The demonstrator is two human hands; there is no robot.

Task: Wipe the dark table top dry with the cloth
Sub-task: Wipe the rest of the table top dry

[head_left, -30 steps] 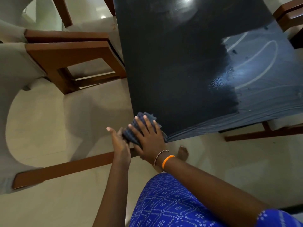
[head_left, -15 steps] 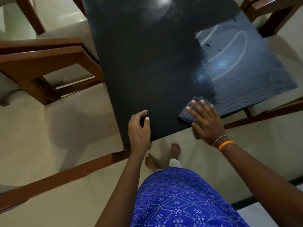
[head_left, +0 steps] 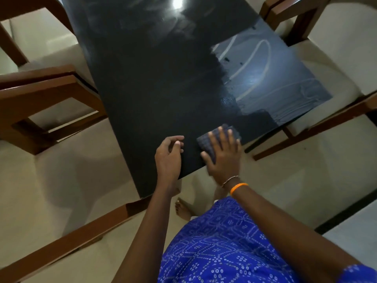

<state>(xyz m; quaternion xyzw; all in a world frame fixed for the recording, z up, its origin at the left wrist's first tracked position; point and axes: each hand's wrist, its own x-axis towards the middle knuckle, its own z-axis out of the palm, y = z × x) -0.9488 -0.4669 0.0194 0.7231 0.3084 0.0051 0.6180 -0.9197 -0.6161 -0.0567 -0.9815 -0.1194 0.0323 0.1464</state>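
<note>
Nearest the camera is the blue patterned garment (head_left: pixel 220 248) and a bare foot (head_left: pixel 183 209) on the pale floor (head_left: pixel 61 190). Just beyond, the right hand (head_left: pixel 223 158) lies flat with fingers spread, pressing the dark blue cloth (head_left: pixel 212 139) onto the near edge of the dark table top (head_left: pixel 155 82). An orange band (head_left: pixel 237 187) circles its wrist. The left hand (head_left: pixel 168 158) hovers beside it over the table's near corner, fingers loosely curled, holding nothing. Farther right, a wet, streaked patch (head_left: pixel 265 78) glistens. Wooden chairs (head_left: pixel 47 92) stand on both sides.
</note>
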